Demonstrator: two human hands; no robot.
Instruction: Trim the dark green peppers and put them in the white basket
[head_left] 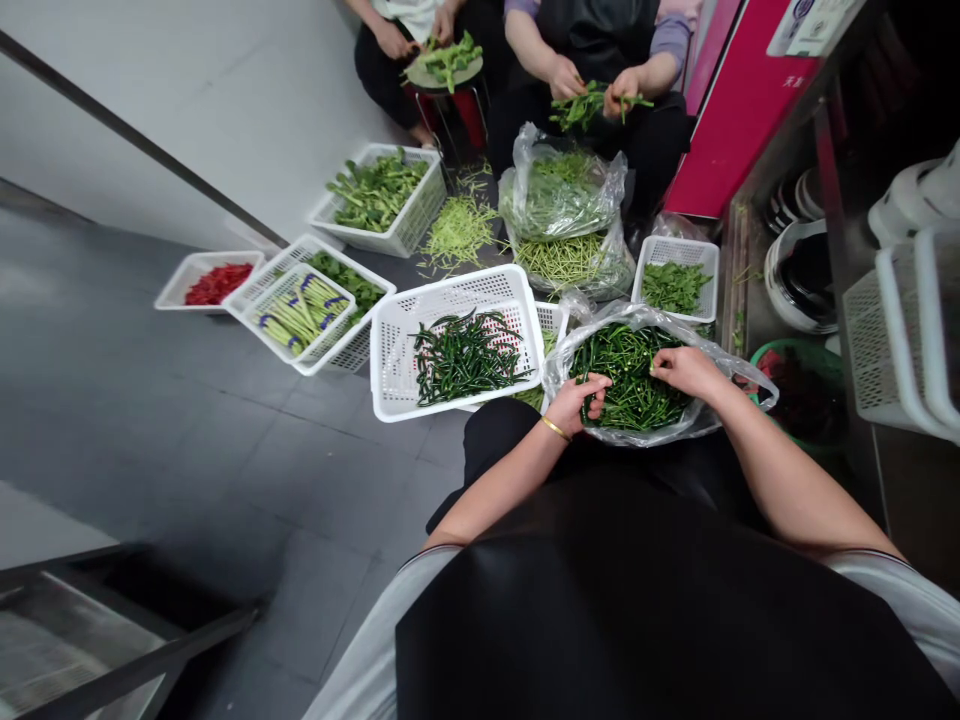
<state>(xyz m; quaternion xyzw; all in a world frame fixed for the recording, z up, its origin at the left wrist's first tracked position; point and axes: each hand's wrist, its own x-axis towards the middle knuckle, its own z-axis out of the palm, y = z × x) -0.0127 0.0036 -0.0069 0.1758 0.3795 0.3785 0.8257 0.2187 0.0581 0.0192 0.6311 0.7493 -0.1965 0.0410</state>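
A clear plastic bag (pixel 664 437) full of thin green chili peppers (pixel 637 400) lies open in front of my lap. At the bag's left edge, my left hand (pixel 576 402) is closed, with dark green chili peppers showing at its curled fingers. My right hand (pixel 686 370) hovers over the bag's right side, thumb and forefinger pinched together; what sits between them is too small to name. Left of the bag stands a white perforated basket (pixel 390 345) with a loose heap of dark green chili peppers (pixel 469 360) in it.
Baskets around hold red peppers (pixel 217 284), bundled green stalks (pixel 300 315), leafy stems (pixel 379 190) and leaves (pixel 675 287). Beyond is another bag of greens (pixel 566 215), beside trimmings (pixel 460 232) on the floor. Two people sit opposite, handling greens. A metal shelf (pixel 862 400) borders the right.
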